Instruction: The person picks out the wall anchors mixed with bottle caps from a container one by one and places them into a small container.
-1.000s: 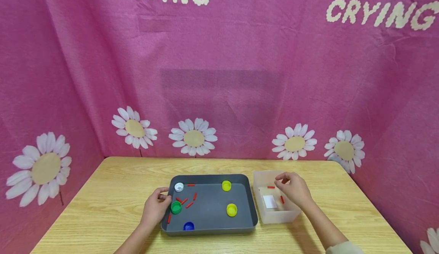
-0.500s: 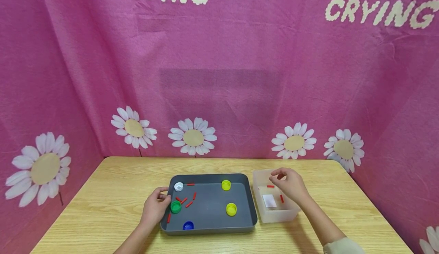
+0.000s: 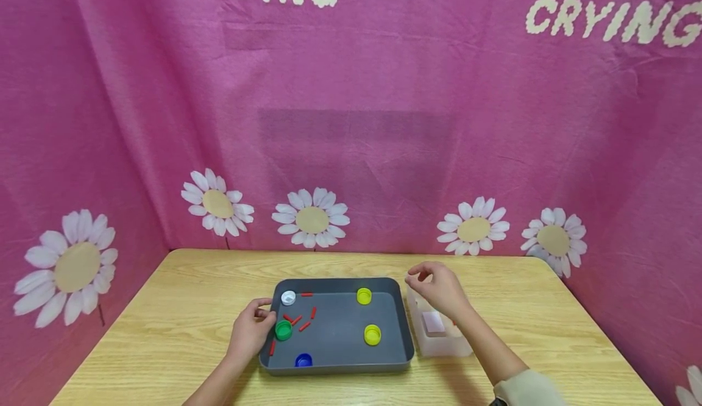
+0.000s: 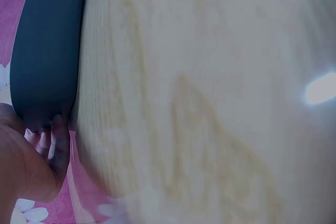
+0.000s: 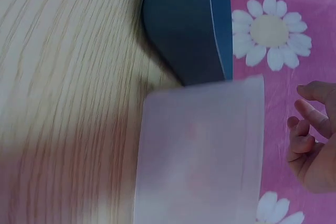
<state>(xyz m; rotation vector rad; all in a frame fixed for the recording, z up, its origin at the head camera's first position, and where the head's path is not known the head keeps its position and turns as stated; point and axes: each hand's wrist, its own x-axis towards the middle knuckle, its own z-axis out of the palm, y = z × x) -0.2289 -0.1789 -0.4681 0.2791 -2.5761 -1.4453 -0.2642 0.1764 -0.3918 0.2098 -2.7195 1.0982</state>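
On the table lies a dark grey tray (image 3: 351,367). My left hand (image 3: 251,328) grips its left wall, and in the left wrist view the left fingers (image 4: 61,145) bend against the tray's end. Inside it are a white cap (image 3: 288,298), a green cap (image 3: 283,330), a blue cap (image 3: 303,360), a far yellow cap (image 3: 364,296) and a near yellow cap (image 3: 372,334). Several small red sticks (image 3: 304,327) lie scattered at its left side. Above the clear plastic box (image 3: 445,348) hovers my right hand (image 3: 439,286); its fingertips are slightly apart, with nothing visible between them.
The box stands close beside the tray's right wall, with a white square (image 3: 433,322) in it and a bit of red partly hidden by the right arm. A pink cloth (image 3: 351,150) printed with daisies hangs behind the wooden table (image 3: 164,308).
My right hand has moved left over the box to its edge near the tray. The left hand stays on the tray, and the caps and sticks keep their places.
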